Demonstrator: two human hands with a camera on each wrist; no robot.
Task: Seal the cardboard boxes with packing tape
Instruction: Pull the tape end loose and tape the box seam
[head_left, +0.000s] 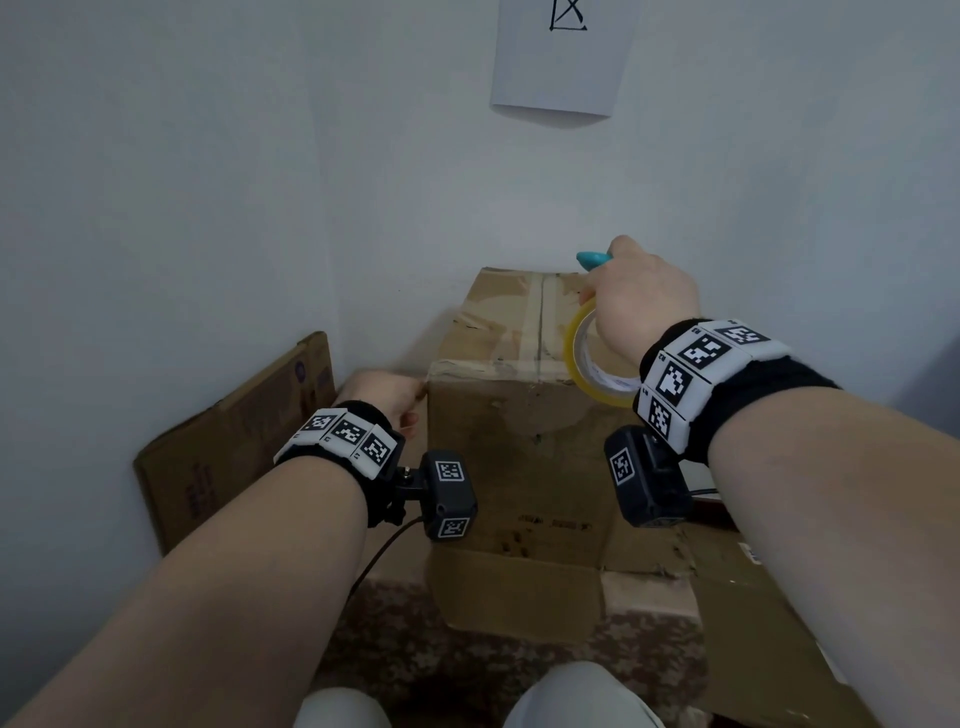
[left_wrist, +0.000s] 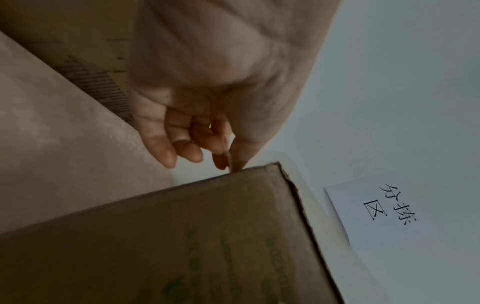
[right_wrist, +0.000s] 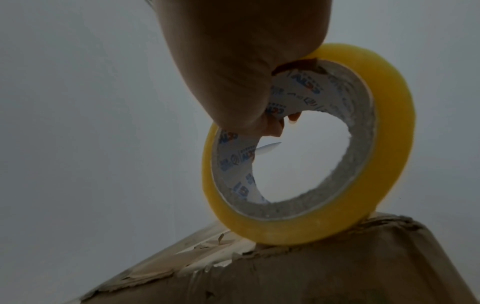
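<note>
Gripping the yellow tape roll (head_left: 597, 364) through its core, the right hand (head_left: 641, 306) holds it upright on the top near edge of the cardboard box (head_left: 524, 441). The left hand (head_left: 387, 397), fingers loosely curled and holding nothing, touches the box's left upper edge.

A pale grey-white wall (head_left: 260, 182) fills the background in dim, even light. A white paper sheet (head_left: 558, 62) bearing black handwritten characters (fully visible only in the left wrist view) hangs on it. Well below the sheet lies a mottled brown surface (head_left: 415, 649); to the sheet's lower left, flattened cardboard (head_left: 234, 441) leans against the wall.
</note>
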